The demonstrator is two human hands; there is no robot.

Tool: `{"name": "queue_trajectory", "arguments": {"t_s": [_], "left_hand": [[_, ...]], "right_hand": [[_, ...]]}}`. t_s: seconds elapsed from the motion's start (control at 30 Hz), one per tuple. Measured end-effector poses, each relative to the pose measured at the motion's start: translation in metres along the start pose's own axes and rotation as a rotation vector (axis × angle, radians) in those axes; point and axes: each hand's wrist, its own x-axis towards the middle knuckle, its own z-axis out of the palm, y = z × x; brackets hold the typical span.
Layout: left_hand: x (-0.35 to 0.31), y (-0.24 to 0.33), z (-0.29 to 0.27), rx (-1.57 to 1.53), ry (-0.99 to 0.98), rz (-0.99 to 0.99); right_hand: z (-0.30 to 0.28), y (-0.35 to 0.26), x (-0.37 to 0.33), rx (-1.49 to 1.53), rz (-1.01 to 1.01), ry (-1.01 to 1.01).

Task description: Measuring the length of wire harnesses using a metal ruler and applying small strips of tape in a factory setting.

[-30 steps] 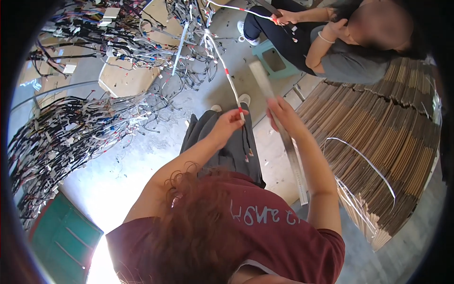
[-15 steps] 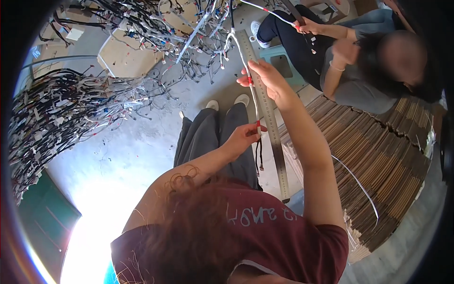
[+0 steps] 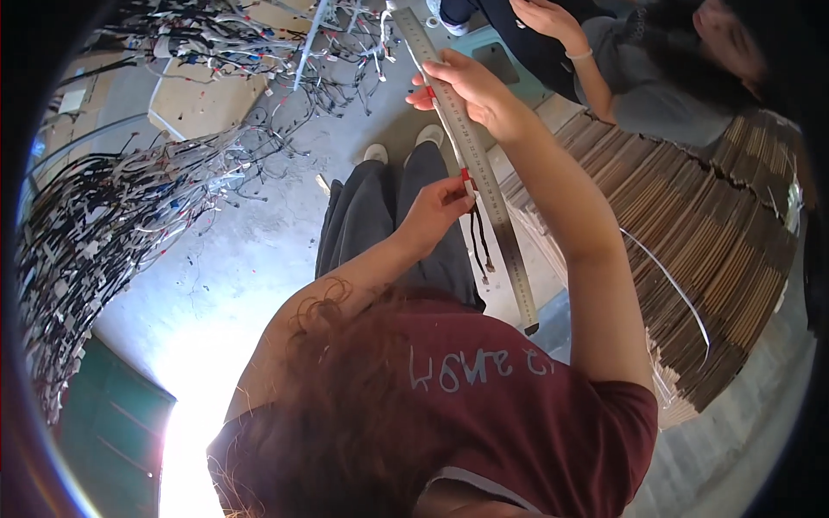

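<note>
Stacks of flattened cardboard (image 3: pixel 691 259) fill the right side, beside a grey concrete floor (image 3: pixel 250 259) strewn with tangled wire harnesses (image 3: pixel 112 207). Another person in a grey top (image 3: pixel 648 95) sits at the upper right. A long steel ruler (image 3: pixel 471 155) runs diagonally down the middle, above the wearer's dark trousers. The right hand (image 3: pixel 471 86) grips it near its upper end, fingers wrapped round the edge. The left hand (image 3: pixel 440 211) has fingertips pinched together on a short black cable (image 3: pixel 477 242) at its red tip, held against the ruler's left edge, the cable's loose ends dangling below.
</note>
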Motion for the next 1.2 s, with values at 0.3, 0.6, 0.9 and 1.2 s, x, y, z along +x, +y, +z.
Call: {"name": "queue_trajectory", "arguments": {"t_s": [0.3, 0.6, 0.9, 1.2], "left_hand": [[0.007, 0.000, 0.009, 0.007, 0.013, -0.005], [0.015, 0.000, 0.016, -0.008, 0.024, 0.000], [0.038, -0.006, 0.023, 0.021, 0.107, -0.019], [0.070, -0.004, 0.039, -0.015, 0.215, 0.024]], "right_hand": [[-0.005, -0.001, 0.001, -0.002, -0.028, 0.031], [-0.008, -0.004, 0.005, 0.006, -0.041, 0.023], [-0.028, -0.004, 0.025, 0.046, -0.024, 0.005], [-0.042, -0.017, 0.045, 0.054, 0.010, -0.005]]}}
